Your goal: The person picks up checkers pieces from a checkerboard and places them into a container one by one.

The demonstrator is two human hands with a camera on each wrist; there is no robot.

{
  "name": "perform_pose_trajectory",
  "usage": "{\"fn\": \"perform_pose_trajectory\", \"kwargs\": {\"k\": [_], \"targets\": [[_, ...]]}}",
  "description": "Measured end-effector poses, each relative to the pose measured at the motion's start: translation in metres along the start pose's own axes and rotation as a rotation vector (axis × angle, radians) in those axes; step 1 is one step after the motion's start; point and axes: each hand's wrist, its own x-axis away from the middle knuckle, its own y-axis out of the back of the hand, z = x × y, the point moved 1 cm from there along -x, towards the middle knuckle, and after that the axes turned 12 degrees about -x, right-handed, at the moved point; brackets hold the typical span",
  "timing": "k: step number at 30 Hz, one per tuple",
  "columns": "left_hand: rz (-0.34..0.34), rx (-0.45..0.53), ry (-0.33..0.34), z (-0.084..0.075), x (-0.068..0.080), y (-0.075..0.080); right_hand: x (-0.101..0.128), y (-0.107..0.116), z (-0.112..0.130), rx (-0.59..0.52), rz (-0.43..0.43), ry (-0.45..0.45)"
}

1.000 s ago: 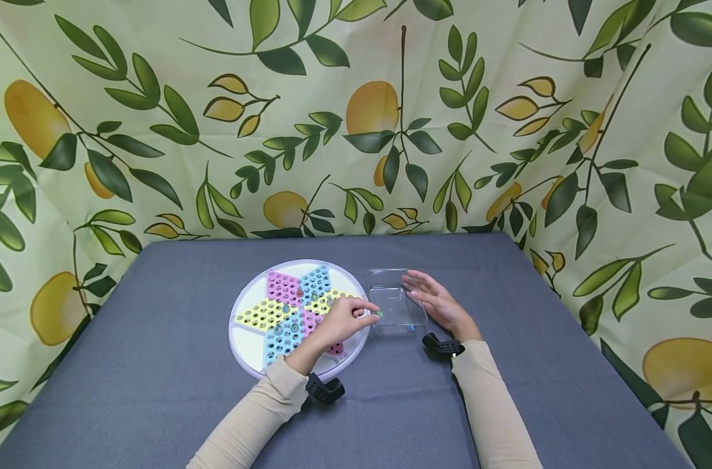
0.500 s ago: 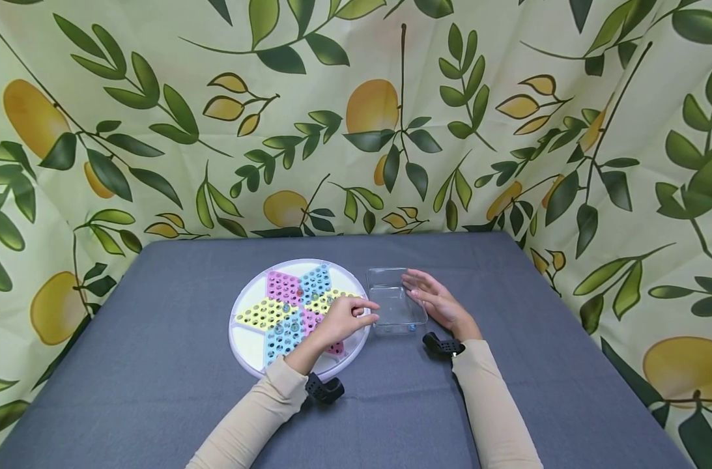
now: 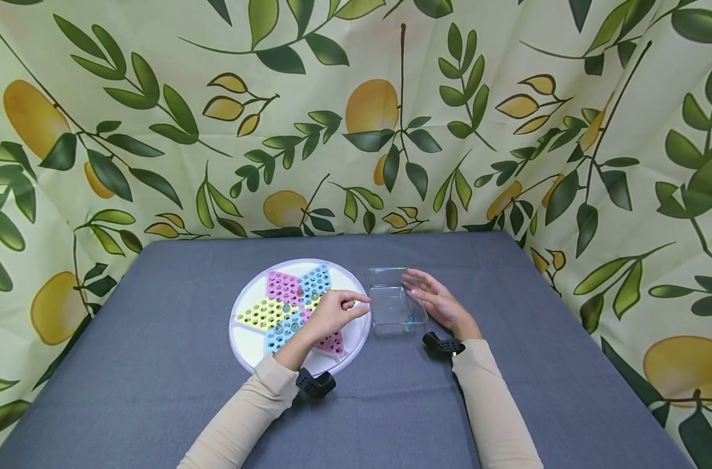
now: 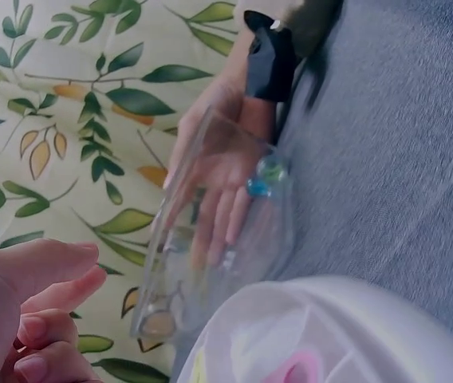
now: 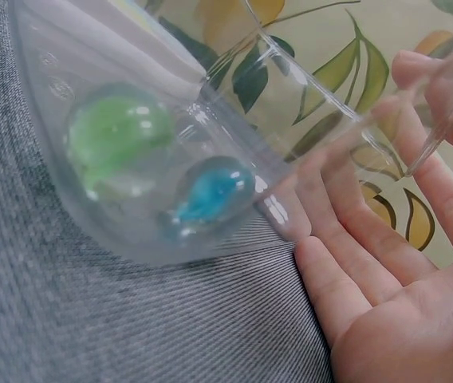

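Observation:
A clear plastic box (image 3: 387, 301) stands at the right edge of a round white Chinese checkers board (image 3: 247, 342). Two glass marbles lie in its near right corner: a green marble (image 5: 115, 140) and a blue marble (image 5: 217, 187). My left hand (image 3: 337, 311) hovers over the board's right side, thumb and forefinger extended toward the box with nothing between them. In the left wrist view its other fingers (image 4: 51, 339) are bent loosely. My right hand (image 3: 440, 303) rests along the box's right wall, fingers straight against the clear plastic.
Several marbles sit in the holes of the pink, yellow and blue star (image 3: 264, 314), partly hidden by the left hand. A grey cloth (image 3: 156, 365) covers the table. A leaf-and-fruit patterned curtain (image 3: 309, 150) closes off the back and sides.
The green marble has left my left fingers and now lies in the box by the blue one. My left hand has drawn back left over the board. My right hand stays put.

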Motion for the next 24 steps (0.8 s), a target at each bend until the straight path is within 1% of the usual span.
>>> {"fn": "perform_pose_trajectory", "kwargs": {"k": [6,11,19,22,24], "targets": [[-0.029,-0.011,0.025,0.005,0.003,0.014,0.000,0.000,0.001,0.006,0.012,0.015],[-0.036,-0.009,0.050,0.009,0.007,0.023,0.001,-0.002,0.003,-0.003,-0.001,-0.002],[-0.018,0.004,0.091,0.019,0.013,0.031,0.001,-0.003,0.003,0.005,-0.014,-0.022],[-0.026,0.006,0.119,0.023,0.016,0.034,0.001,-0.004,0.003,-0.003,-0.016,-0.024],[-0.037,-0.003,0.121,0.026,0.019,0.038,0.001,-0.003,0.003,0.004,-0.014,-0.022]]}}
